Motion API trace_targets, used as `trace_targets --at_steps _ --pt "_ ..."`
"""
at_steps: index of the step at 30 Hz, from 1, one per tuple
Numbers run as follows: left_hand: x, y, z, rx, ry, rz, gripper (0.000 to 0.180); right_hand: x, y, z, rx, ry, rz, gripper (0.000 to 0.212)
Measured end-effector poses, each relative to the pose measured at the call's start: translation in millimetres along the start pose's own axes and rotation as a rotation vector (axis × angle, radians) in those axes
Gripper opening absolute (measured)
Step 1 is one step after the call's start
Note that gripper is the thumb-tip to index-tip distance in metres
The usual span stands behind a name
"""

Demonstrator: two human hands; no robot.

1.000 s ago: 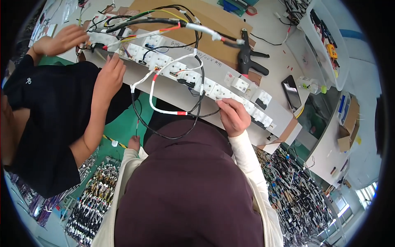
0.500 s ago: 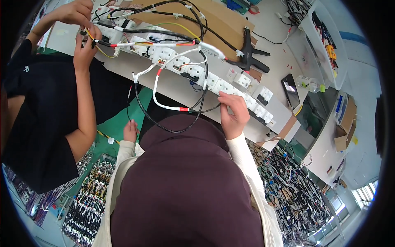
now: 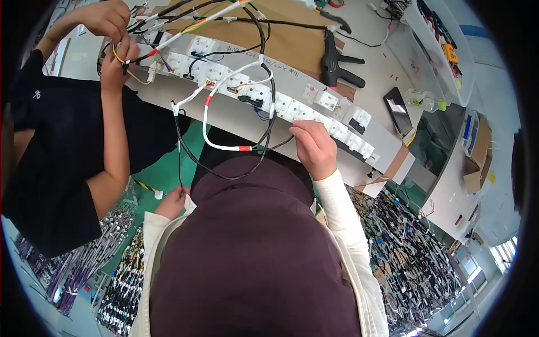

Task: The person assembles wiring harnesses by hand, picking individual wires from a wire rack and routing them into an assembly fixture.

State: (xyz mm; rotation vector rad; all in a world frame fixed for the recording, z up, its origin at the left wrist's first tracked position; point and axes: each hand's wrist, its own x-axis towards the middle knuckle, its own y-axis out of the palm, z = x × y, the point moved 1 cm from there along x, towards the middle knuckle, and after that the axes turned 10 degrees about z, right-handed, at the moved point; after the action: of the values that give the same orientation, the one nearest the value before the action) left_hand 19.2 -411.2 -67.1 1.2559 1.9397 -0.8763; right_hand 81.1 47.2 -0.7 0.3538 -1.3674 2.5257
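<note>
My right hand (image 3: 315, 149) is closed, its thumb and fingers pinching the end of a thin black cable in front of the row of white connector blocks (image 3: 286, 106). That cable belongs to a wire harness (image 3: 228, 148) of black and white-wrapped branches with red bands, looped over the table edge. Low by my waist, my left hand (image 3: 173, 204) pinches a thin black wire (image 3: 179, 160) that hangs from a white-taped joint. At the left, a co-worker's two hands (image 3: 112, 42) hold the harness's other end with yellow and red wires.
A long grey board carries the connector blocks. Behind it lie brown cardboard (image 3: 303, 45), a black clamp (image 3: 337, 64), a phone (image 3: 398, 111), a small clear bottle (image 3: 424, 100) and a clear bin of tools (image 3: 443, 62). Bundles of cables (image 3: 410, 269) hang on both sides below.
My left hand has moved down toward me, still on the black wire. My right hand has shifted slightly left. The thick white-wrapped branch has swung up and away from the board.
</note>
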Motion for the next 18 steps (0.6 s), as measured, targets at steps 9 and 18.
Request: trace_targets --at_steps 9,18 --pt "-23.0 -4.3 -187.2 -0.111 0.09 0.094 0.013 7.2 -6.2 -7.2 0.133 0.062 0.083 0.023" --pt "-101.7 -28.8 -210.4 -0.926 0.633 0.091 0.052 43.5 -22.6 -18.9 0.172 0.032 0.227 0.024"
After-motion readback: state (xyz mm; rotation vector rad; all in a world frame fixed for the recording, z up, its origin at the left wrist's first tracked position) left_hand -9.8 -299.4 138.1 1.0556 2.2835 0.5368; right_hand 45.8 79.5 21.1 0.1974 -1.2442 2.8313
